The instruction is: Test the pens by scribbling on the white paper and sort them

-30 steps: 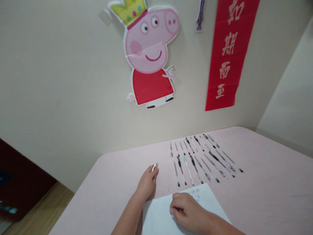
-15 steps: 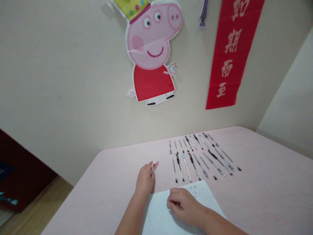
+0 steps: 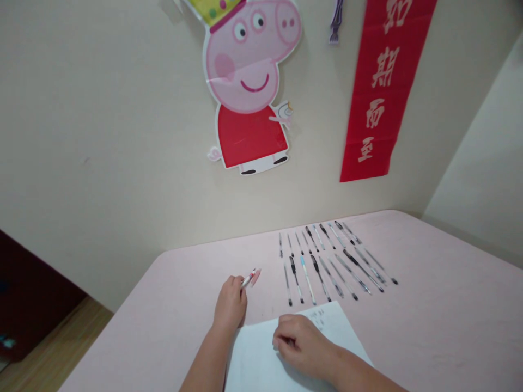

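My left hand (image 3: 231,302) rests on the pink table left of the paper, its fingers closed on the rear of a white and red pen (image 3: 248,279) that points away to the right. Beside that pen's tip is a reddish, see-through slim item (image 3: 255,277), blurred, whose kind I cannot make out. My right hand (image 3: 300,340) is curled over the white paper (image 3: 257,354), thumb against fingers; what it holds, if anything, is hidden. Small dark handwriting (image 3: 317,317) shows near the paper's top edge.
Two rows of pens and refills lie beyond the paper, with a black-gripped pen (image 3: 321,277) and a light-blue-topped pen (image 3: 308,279) in the front row. The table (image 3: 155,326) meets the wall behind, where a pig cutout (image 3: 249,130) and red banner (image 3: 379,109) hang.
My left hand has shifted slightly left, and the white and red pen now shows apart from the reddish item. My right hand stays curled on the paper. The whole view has drifted a little.
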A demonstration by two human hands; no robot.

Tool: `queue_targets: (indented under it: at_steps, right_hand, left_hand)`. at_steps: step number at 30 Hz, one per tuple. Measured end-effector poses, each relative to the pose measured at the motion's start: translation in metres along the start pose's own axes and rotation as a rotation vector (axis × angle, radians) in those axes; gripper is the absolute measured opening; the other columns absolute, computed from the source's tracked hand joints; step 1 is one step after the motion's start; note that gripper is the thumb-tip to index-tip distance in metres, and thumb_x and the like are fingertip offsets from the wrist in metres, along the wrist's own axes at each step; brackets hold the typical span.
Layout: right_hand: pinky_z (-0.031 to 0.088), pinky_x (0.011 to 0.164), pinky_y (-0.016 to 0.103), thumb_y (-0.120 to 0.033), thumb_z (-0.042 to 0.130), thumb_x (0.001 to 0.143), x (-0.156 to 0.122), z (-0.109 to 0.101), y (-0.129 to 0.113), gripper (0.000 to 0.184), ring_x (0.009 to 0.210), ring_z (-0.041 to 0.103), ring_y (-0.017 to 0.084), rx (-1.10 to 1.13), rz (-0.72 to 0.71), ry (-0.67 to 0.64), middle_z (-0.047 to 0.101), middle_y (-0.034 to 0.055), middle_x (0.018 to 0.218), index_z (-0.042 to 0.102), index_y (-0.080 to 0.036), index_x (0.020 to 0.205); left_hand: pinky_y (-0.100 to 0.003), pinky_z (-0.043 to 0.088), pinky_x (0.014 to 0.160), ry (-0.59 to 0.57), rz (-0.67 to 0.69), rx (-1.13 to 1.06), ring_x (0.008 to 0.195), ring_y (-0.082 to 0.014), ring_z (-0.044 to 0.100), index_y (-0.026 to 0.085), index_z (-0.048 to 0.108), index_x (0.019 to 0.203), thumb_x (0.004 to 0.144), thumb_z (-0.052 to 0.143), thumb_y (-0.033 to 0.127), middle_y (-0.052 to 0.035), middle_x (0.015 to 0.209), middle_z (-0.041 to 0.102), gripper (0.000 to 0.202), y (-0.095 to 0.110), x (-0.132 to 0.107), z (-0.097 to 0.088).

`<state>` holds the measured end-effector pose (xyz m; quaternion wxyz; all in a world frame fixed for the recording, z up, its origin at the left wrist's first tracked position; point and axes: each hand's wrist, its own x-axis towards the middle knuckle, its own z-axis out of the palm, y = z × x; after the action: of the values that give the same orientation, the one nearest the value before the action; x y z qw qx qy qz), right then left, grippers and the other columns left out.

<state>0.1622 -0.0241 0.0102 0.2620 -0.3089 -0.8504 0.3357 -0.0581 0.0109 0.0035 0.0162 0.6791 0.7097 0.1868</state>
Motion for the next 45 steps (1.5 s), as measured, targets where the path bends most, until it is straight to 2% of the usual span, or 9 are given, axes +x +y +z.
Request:
queue_targets:
  at_steps: [12, 18, 23, 28, 31, 33, 38, 42, 45]
  right_hand:
    - [0.034, 0.058, 0.022, -0.010, 0.052, 0.076, 0.001, 0.001, 0.000, 0.018, 0.062, 0.050, 0.011, -0.024, 0.023, -0.022, 0.057, 0.0001, 0.066, 0.069, -0.016, 0.072]
    - [0.035, 0.059, 0.022, -0.012, 0.052, 0.077, 0.001, 0.001, 0.000, 0.018, 0.062, 0.051, 0.011, -0.054, 0.034, -0.030, 0.059, 0.0003, 0.067, 0.069, -0.016, 0.073]
    - [0.036, 0.060, 0.021, -0.012, 0.052, 0.077, 0.000, 0.001, 0.001, 0.018, 0.063, 0.052, 0.011, -0.051, 0.041, -0.015, 0.059, 0.0004, 0.067, 0.069, -0.016, 0.072]
    - [0.039, 0.061, 0.022, -0.010, 0.054, 0.075, -0.001, 0.000, 0.002, 0.019, 0.064, 0.053, 0.012, 0.034, 0.030, 0.099, 0.061, 0.0016, 0.072, 0.069, -0.017, 0.084]
    - [0.042, 0.064, 0.024, -0.009, 0.053, 0.075, 0.001, -0.002, 0.001, 0.032, 0.065, 0.053, 0.012, 0.117, 0.039, 0.190, 0.063, 0.0034, 0.084, 0.066, -0.018, 0.103]
    - [0.044, 0.066, 0.025, -0.007, 0.050, 0.077, 0.003, -0.004, 0.003, 0.041, 0.067, 0.054, 0.012, 0.168, 0.048, 0.239, 0.063, 0.0044, 0.093, 0.062, -0.020, 0.114]
    - [0.049, 0.072, 0.028, -0.007, 0.046, 0.081, 0.007, -0.003, 0.011, 0.054, 0.078, 0.058, 0.014, 0.238, 0.015, 0.339, 0.060, 0.0070, 0.112, 0.051, -0.026, 0.131]
    - [0.050, 0.085, 0.032, -0.005, 0.045, 0.081, 0.006, -0.002, 0.016, 0.057, 0.096, 0.059, 0.016, 0.225, -0.048, 0.375, 0.056, 0.0080, 0.123, 0.048, -0.027, 0.134]
    - [0.047, 0.095, 0.036, -0.005, 0.044, 0.081, 0.004, -0.001, 0.018, 0.057, 0.113, 0.053, 0.019, 0.210, -0.115, 0.384, 0.051, 0.0077, 0.131, 0.048, -0.028, 0.133]
  left_hand:
    - [-0.029, 0.040, 0.078, -0.072, -0.050, 0.208, 0.091, -0.0206, 0.056, 0.013, 0.057, 0.100, 0.087, 0.036, 0.002, -0.0105, 0.096, 0.058, 0.027, 0.005, 0.000, -0.002]
    - [-0.029, 0.040, 0.073, -0.049, -0.077, 0.365, 0.084, -0.0216, 0.057, 0.014, 0.058, 0.095, 0.087, 0.037, 0.005, -0.0097, 0.091, 0.059, 0.023, 0.009, -0.002, -0.006]
    - [-0.032, 0.040, 0.073, 0.007, -0.092, 0.332, 0.084, -0.0236, 0.056, 0.014, 0.057, 0.094, 0.086, 0.034, 0.004, -0.0104, 0.090, 0.059, 0.026, 0.006, -0.003, -0.006]
    - [-0.034, 0.042, 0.079, 0.122, -0.099, 0.017, 0.088, -0.0232, 0.056, 0.017, 0.056, 0.097, 0.084, 0.036, 0.007, -0.0085, 0.090, 0.060, 0.026, -0.004, -0.001, -0.002]
    - [-0.036, 0.043, 0.081, 0.199, -0.071, -0.343, 0.089, -0.0235, 0.056, 0.019, 0.057, 0.097, 0.083, 0.041, 0.016, -0.0069, 0.091, 0.061, 0.021, -0.006, 0.003, 0.001]
    - [-0.035, 0.044, 0.079, 0.192, -0.053, -0.619, 0.086, -0.0228, 0.057, 0.019, 0.058, 0.095, 0.083, 0.047, 0.025, -0.0055, 0.089, 0.062, 0.017, -0.004, 0.004, 0.001]
    - [-0.025, 0.040, 0.067, -0.049, -0.126, -1.195, 0.071, -0.0154, 0.053, 0.018, 0.062, 0.089, 0.074, 0.067, 0.042, -0.0004, 0.077, 0.059, 0.029, 0.013, 0.001, -0.009]
    - [-0.021, 0.037, 0.062, -0.323, -0.183, -1.441, 0.063, -0.0101, 0.051, 0.018, 0.062, 0.081, 0.066, 0.078, 0.038, 0.0026, 0.070, 0.055, 0.029, 0.029, -0.005, -0.019]
    - [-0.019, 0.037, 0.060, -0.461, -0.175, -1.507, 0.063, -0.0086, 0.051, 0.018, 0.062, 0.079, 0.065, 0.080, 0.035, 0.0020, 0.073, 0.056, 0.029, 0.034, -0.008, -0.020]
